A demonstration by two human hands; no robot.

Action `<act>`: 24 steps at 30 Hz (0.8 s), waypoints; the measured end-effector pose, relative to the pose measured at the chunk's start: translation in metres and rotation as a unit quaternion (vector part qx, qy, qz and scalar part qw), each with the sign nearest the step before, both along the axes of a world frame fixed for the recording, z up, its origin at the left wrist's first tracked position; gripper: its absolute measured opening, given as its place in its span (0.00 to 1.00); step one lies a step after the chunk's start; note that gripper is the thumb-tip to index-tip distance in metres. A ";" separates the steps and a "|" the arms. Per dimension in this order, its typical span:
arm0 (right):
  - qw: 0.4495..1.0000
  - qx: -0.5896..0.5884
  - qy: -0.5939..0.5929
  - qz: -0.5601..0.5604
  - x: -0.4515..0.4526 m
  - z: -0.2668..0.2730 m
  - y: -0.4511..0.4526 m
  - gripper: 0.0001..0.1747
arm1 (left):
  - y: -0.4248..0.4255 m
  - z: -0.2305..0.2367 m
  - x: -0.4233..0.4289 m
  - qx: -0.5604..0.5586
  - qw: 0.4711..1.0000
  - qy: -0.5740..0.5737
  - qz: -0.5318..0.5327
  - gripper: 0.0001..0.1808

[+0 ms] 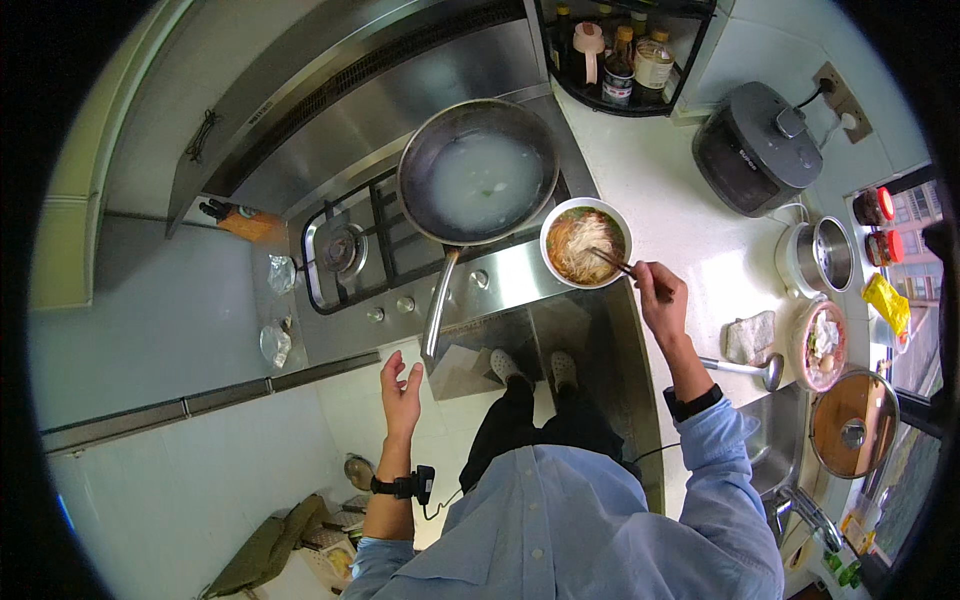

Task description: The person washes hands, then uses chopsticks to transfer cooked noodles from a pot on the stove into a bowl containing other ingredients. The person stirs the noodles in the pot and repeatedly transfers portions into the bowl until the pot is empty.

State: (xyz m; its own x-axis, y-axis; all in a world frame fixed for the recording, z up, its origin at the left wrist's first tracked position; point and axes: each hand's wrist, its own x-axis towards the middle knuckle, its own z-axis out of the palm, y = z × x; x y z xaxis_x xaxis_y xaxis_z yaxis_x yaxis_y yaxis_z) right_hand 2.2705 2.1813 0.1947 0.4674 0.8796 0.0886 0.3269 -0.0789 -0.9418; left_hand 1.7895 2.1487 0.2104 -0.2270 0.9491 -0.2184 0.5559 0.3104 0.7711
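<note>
A pair of dark chopsticks [613,260] is gripped in my right hand [660,298], their tips in the noodles [589,244] of a white bowl [625,224]. Broth and greens show around the noodles. The bowl stands at the right edge of the gas stove, beside a large wok [556,176] that holds cloudy, whitish liquid. The wok's metal handle [441,304] points towards me. Near the handle's end, my left hand [403,394] is held in the air with fingers apart and nothing in it.
Right of the stove, the counter bears a dark air-fryer-like appliance [757,150], a folded cloth [750,337], a ladle [772,371] and a lidded or wrapped pink basin [802,352]. A glass lid [853,424] stands past the sink [776,427]. Bottles fill a corner rack [637,111]. A knife block [251,223] is left.
</note>
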 end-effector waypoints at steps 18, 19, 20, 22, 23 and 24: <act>0.999 -0.029 -0.024 0.022 -0.008 0.027 0.011 0.20 | -0.041 -0.035 -0.024 -0.032 0.999 -0.016 -0.006 0.36; 0.999 -0.019 0.032 -0.008 -0.009 0.024 0.011 0.21 | -0.042 -0.038 -0.029 -0.018 1.000 -0.014 -0.002 0.36; 0.999 -0.022 0.025 -0.039 -0.006 0.021 0.009 0.23 | -0.044 -0.040 -0.036 -0.035 0.999 -0.017 0.011 0.36; 0.998 -0.029 0.047 -0.008 0.001 0.006 0.006 0.22 | -0.046 -0.049 -0.049 -0.042 0.998 -0.027 0.027 0.36; 0.998 -0.035 0.053 0.001 0.003 -0.007 0.008 0.21 | -0.047 -0.056 -0.056 -0.048 0.998 -0.029 0.034 0.35; 0.995 -0.027 0.091 -0.023 0.008 -0.020 0.006 0.21 | -0.050 -0.063 -0.063 -0.051 0.997 -0.031 0.044 0.35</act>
